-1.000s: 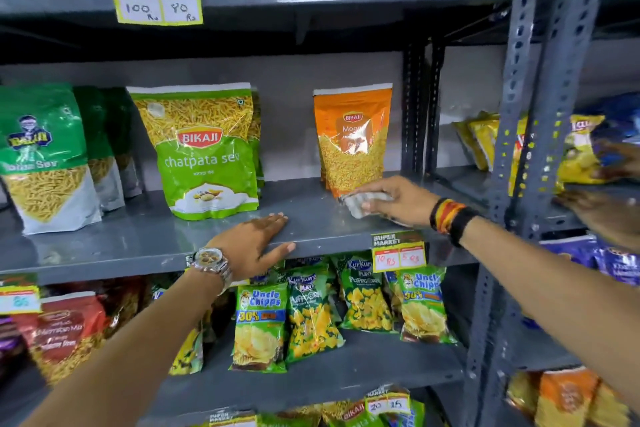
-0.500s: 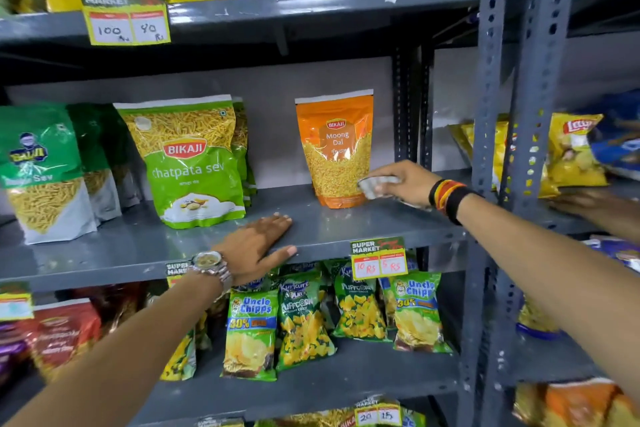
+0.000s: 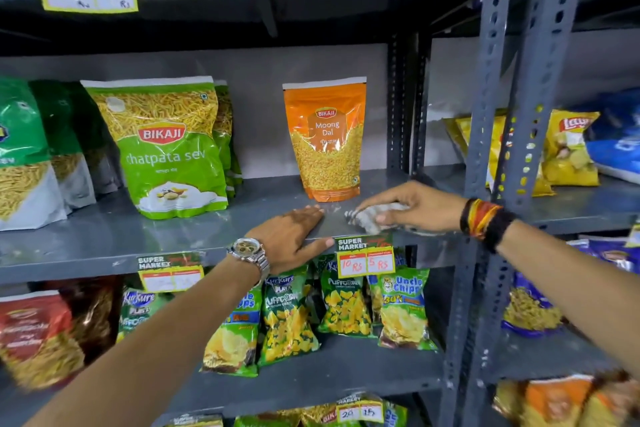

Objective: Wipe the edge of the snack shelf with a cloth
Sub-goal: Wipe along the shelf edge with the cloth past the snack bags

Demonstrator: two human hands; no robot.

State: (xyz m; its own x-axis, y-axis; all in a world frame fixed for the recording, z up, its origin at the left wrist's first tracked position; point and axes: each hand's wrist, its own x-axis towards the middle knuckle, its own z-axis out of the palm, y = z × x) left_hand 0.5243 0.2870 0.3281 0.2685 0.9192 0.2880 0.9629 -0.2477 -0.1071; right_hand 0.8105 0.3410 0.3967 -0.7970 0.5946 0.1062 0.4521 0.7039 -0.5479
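Note:
A grey metal snack shelf [image 3: 114,239] runs across the middle of the view. My right hand [image 3: 412,206] presses a small grey-white cloth [image 3: 369,218] flat on the shelf near its front edge, just in front of an orange Moong Dal packet [image 3: 325,139]. My left hand [image 3: 294,236], with a wristwatch, lies flat on the shelf's front edge with its fingers apart, its fingertips a short way left of the cloth.
A green chatpata sev packet [image 3: 169,146] and more green packets stand to the left. Price tags [image 3: 365,256] hang from the shelf edge. Grey perforated uprights [image 3: 491,135] rise at the right, with chip bags behind. Snack packets fill the shelf below.
My right hand has slid the cloth from beside the orange packet at the back toward the shelf's front edge. My left hand has stayed on the edge. The view has shifted closer.

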